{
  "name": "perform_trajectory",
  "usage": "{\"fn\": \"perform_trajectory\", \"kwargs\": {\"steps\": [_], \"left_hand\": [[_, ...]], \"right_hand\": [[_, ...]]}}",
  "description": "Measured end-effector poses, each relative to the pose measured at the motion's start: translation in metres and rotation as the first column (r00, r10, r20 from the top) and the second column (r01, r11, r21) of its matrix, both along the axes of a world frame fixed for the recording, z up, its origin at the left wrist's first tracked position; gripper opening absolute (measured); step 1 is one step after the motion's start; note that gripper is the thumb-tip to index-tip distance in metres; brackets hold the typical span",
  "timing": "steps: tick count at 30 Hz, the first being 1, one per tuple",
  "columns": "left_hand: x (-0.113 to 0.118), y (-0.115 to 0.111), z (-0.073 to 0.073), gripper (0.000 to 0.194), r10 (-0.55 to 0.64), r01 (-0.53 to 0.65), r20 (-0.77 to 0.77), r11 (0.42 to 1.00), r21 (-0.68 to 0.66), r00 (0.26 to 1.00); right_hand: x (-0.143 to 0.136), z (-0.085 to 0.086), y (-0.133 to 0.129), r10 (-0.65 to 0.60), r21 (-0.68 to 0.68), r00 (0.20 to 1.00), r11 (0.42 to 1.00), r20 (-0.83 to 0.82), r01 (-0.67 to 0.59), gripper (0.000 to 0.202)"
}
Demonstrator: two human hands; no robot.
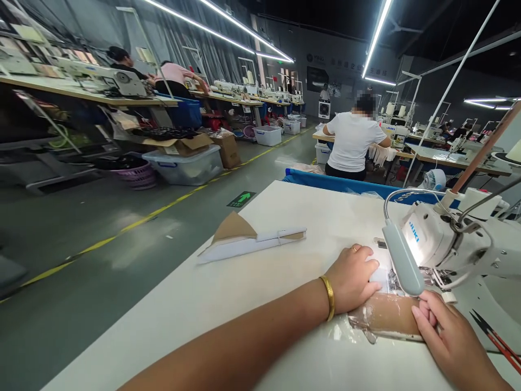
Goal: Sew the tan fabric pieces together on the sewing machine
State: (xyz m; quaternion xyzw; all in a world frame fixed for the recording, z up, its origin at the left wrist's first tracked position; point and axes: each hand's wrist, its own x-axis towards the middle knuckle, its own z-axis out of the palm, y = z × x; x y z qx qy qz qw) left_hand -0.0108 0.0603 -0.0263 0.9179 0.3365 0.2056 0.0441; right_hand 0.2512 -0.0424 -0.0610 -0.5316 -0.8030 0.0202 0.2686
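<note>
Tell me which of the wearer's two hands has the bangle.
The left hand: a gold bangle circles its wrist and a ring sits on one finger. The right hand shows neither.

Single head-worn view, looking forward and down over a white table (195,293), left hand (353,274) and right hand (445,328) close at lower right, facing along a floor aisle (211,212) toward the far wall (325,51), distant at upper centre

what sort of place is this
Most likely a sewing workshop or small factory: a JUKI sewing machine stands on the near table, more sewing machines line the left side, and a person in a white top sits ahead.
</note>
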Motion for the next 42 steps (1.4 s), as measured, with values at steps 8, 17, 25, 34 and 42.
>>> {"fn": "perform_trajectory", "kwargs": {"steps": [8, 17, 25, 34, 42], "left_hand": [[-0.007, 0.005, 0.002, 0.045, 0.147, -0.155, -0.088, 0.984, -0.089, 0.985], [-0.005, -0.003, 0.011, 0.047, 0.166, -0.187, -0.143, 0.972, -0.146, 0.976], [-0.001, -0.012, 0.027, 0.032, 0.158, -0.183, -0.185, 0.974, -0.133, 0.970], [-0.018, -0.009, 0.071, 0.025, 0.218, -0.227, -0.111, 0.971, -0.071, 0.970], [-0.033, -0.003, 0.081, 0.030, 0.163, -0.166, -0.033, 0.982, -0.093, 0.986]], "right_hand": [[-0.012, 0.002, -0.003, -0.082, -0.066, 0.997, 0.995, -0.009, 0.081, 0.023], [-0.014, 0.005, 0.000, -0.107, -0.137, 0.993, 0.986, -0.046, 0.100, 0.032], [-0.009, 0.006, 0.003, -0.134, -0.293, 0.988, 0.950, -0.077, 0.107, 0.040], [-0.010, 0.011, 0.006, -0.162, -0.307, 0.982, 0.943, -0.094, 0.126, 0.039], [-0.010, 0.012, 0.007, -0.150, -0.271, 0.987, 0.954, -0.063, 0.128, 0.037]]}}
